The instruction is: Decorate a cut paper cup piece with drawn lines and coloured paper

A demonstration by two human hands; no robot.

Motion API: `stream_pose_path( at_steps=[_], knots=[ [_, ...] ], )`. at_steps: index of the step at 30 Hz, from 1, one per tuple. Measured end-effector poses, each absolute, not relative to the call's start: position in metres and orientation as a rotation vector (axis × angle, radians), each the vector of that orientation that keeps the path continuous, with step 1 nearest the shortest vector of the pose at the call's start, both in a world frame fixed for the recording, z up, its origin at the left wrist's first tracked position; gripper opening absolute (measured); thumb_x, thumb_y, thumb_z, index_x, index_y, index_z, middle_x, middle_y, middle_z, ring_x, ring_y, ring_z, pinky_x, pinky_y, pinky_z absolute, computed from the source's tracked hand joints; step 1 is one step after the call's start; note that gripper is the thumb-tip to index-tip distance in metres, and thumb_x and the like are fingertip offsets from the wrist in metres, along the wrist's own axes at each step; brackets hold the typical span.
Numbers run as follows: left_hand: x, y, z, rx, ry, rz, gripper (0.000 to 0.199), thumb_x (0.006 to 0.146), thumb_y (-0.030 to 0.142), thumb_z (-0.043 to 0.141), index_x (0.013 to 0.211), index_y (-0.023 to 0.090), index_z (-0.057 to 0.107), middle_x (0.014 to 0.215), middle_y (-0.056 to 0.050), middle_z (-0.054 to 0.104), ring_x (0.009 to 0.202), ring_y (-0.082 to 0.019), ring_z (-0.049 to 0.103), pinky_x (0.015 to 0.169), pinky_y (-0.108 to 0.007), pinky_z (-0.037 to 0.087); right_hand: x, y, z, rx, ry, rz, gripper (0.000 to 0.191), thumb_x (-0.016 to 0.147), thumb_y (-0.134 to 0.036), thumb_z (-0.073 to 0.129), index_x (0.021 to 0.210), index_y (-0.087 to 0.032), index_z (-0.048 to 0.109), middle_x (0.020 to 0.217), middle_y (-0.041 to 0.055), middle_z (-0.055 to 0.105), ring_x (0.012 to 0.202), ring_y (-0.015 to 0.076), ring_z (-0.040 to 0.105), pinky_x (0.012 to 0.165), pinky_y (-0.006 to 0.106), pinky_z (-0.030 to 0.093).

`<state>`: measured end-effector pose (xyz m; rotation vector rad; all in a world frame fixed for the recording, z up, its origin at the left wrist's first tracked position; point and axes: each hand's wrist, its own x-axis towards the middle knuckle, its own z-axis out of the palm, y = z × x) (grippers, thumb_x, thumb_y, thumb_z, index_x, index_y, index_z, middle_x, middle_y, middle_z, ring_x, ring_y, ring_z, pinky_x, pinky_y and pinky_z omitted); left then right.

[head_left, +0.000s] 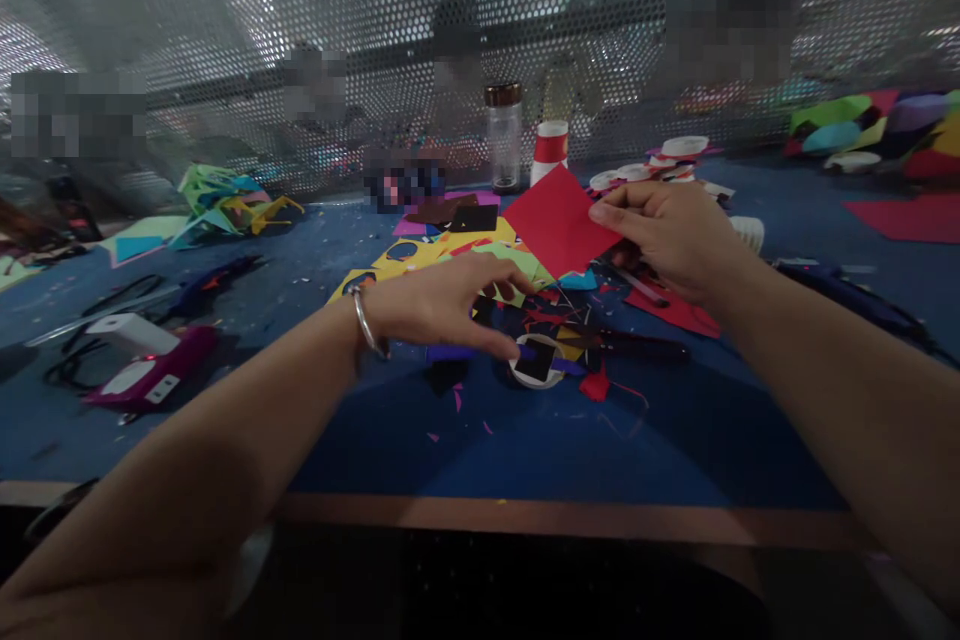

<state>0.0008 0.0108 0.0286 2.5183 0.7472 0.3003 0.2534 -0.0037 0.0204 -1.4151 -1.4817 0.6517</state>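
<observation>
A red square of paper [562,223] is pinched by its right corner between the thumb and fingers of my right hand [664,230]. To its lower left, my left hand [457,300] is held over the table with thumb and fingers apart, nothing between them. The left thumb tip is beside a white round lid [535,382] that has a black square piece [537,360] and a blue strip on it; whether it touches is unclear. Dark-handled scissors [645,347] lie right of the lid. Coloured paper scraps [412,255] are heaped behind my left hand.
On the blue table [487,470], a magenta power strip [154,375] with cables is at left. A clear bottle [505,145] and red-and-white paper cups [551,145] stand behind the red paper. Glue guns lie at both sides. People are behind a perforated screen.
</observation>
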Motion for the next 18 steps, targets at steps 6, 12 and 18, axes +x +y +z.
stream_pose_path(
  at_steps=[6,12,18],
  knots=[
    [0.016,-0.014,0.014,2.683,0.698,0.063,0.069,0.064,0.053,0.086,0.122,0.022,0.064,0.116,-0.011,0.062,0.112,-0.031,0.056,0.095,-0.04,0.045,0.25,-0.007,0.023,-1.432,-1.437,0.659,0.011,0.087,-0.021,0.065,0.076,-0.019,0.064,0.053,-0.0023,0.057,0.041,0.0093,0.051,0.039,0.022,0.039],
    [0.018,-0.005,0.004,2.664,0.701,0.217,0.046,0.069,0.048,0.083,0.103,0.021,0.066,0.105,-0.009,0.065,0.101,-0.027,0.059,0.089,-0.039,0.046,0.247,-0.01,0.026,-1.45,-1.457,0.653,0.013,0.085,-0.02,0.067,0.073,-0.019,0.065,0.05,-0.0026,0.054,0.04,0.0108,0.049,0.039,0.023,0.037],
    [0.016,0.003,0.006,2.333,0.926,0.494,0.044,0.069,0.041,0.082,0.099,0.02,0.058,0.1,-0.005,0.069,0.085,-0.02,0.064,0.074,-0.032,0.049,0.249,-0.01,0.024,-1.366,-1.44,0.726,0.013,0.085,-0.022,0.069,0.072,-0.02,0.066,0.051,-0.0018,0.057,0.039,0.0095,0.049,0.035,0.021,0.037]
  ],
)
